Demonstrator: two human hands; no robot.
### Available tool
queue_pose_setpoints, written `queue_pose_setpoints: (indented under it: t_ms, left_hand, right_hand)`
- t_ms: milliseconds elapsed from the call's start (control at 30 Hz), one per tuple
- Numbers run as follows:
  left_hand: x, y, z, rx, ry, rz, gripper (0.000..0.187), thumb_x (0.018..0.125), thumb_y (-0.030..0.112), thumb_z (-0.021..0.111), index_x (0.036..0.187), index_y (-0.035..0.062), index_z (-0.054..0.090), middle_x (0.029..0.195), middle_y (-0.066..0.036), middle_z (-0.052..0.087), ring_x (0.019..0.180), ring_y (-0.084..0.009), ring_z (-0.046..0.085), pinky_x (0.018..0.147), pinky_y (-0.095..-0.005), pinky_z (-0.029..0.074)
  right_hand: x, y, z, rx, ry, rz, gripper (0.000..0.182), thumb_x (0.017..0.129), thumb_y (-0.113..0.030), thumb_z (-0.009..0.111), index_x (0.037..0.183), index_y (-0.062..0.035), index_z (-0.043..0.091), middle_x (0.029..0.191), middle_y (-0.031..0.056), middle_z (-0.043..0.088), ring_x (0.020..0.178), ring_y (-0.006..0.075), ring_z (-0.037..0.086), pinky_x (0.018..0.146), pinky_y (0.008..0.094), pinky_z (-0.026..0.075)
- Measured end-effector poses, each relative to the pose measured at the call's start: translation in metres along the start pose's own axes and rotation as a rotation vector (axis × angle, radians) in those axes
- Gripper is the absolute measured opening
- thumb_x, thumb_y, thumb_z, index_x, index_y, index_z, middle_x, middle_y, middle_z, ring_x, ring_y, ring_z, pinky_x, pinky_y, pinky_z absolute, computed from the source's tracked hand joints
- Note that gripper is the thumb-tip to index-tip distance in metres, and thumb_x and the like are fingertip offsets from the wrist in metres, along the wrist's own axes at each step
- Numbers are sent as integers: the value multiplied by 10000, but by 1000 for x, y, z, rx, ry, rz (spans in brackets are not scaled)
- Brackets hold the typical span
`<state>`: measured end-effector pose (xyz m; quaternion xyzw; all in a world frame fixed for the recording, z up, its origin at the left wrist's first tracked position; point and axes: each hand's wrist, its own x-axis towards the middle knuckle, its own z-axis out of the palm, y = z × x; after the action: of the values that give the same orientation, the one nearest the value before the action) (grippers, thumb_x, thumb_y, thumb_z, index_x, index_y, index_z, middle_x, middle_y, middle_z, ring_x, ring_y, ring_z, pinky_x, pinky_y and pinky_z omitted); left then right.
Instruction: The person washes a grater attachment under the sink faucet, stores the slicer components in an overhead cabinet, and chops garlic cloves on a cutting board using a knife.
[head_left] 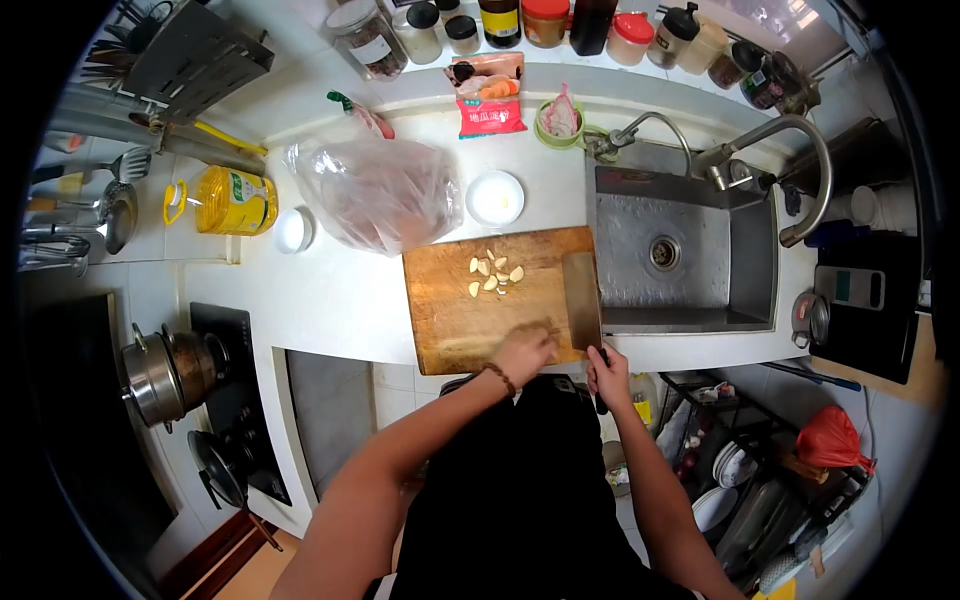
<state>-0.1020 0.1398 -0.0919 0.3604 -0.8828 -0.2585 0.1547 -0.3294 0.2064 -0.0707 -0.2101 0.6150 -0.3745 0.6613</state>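
At the left of our table stands a yellow oil jug, with a small white bowl just beside it. Next comes a clear plastic bag, its lower right part close to the far left corner of the board, and a white dish beyond the board's far edge. The wooden board has a darker, worn surface, and pale, peeled garlic lies on it in a loose cluster, left of the cleaver and beyond our left hand.

Our left hand is over the board's near edge, its fingers blurred; we cannot tell how open it is or whether it grips anything. To its right is the cleaver, along the board's right side. Its broad, grey, roughly rectangular blade points away from us, the long axis running nearly straight from far to near, with the dark handle towards our body. Our right hand is closed round that handle, just off the near right corner of the board. Right of the cleaver is the steel sink.
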Motion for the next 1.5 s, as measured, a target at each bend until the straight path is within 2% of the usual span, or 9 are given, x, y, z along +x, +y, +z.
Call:
queue_pose_setpoints:
  t_ms: [200,233,400,467,667,733,867,1333,1500]
  left_hand:
    - [2,-60,-69,-96,251,-557,196,910,107,692,1100,61,697,973,-150,655,931,-367,658,816,-452,548]
    - [1,-67,-72,-93,260,-552,196,910,107,692,1100,61,697,973,-150,655,931,-367,658,816,-452,548]
    - [8,-69,-100,-100,199,-558,181,933,97,660,1107,49,670,1016,-169,646,949,-386,648,830,-465,539]
    - [22,-98,-104,-105,289,-483,166,935,96,654,1093,49,665,1019,-168,642,956,-387,647,835,-465,537]
    - [143,-151,-129,30,319,-267,133,935,46,597,1051,18,656,1080,-194,650,986,-398,658,867,-469,551]
    - [174,-172,-113,139,-58,-506,206,936,32,566,1105,4,681,1149,-233,672,1060,-399,678,913,-466,570]
    - [201,-204,-79,191,-268,-680,234,906,100,606,1106,28,705,1163,-250,698,1101,-396,675,954,-478,550]
    - [167,-198,-114,50,-16,-569,190,829,79,683,1006,12,704,1027,-250,719,991,-432,687,920,-485,558]
    - [180,-202,-94,110,-70,-503,210,839,106,686,1037,36,688,1074,-229,710,1084,-405,664,955,-480,539]
  right_hand:
    - [13,-17,28,-155,63,-120,156,1045,-236,626,1030,-82,649,553,-40,434,392,65,394,359,264,314]
    - [17,-21,31,-251,96,-118,282,1014,-196,650,1244,-45,711,621,-45,496,502,47,417,460,264,351]
    - [27,-15,41,-344,99,-151,279,1002,-189,661,1219,-18,706,638,-36,520,551,51,443,509,269,372]
    - [28,-13,48,-319,80,-225,166,1033,-209,630,1029,-51,680,544,-40,441,398,68,421,361,271,321]
    - [8,-25,64,-283,135,-137,203,1024,-209,641,1088,-25,698,576,-43,461,469,62,425,437,277,344]
    - [-1,-29,68,-231,168,-15,241,1011,-196,651,1137,0,711,606,-44,479,537,56,435,498,284,365]
    - [-1,-10,68,-268,194,-81,236,1012,-199,650,1109,8,706,599,-25,483,548,62,454,503,293,381]
    - [2,-4,77,-272,221,-125,224,1007,-212,662,988,10,684,604,-19,493,556,70,445,512,298,382]
    - [-3,-7,82,-192,207,-147,205,1037,-224,633,979,-28,655,532,-49,421,376,57,393,361,266,283]
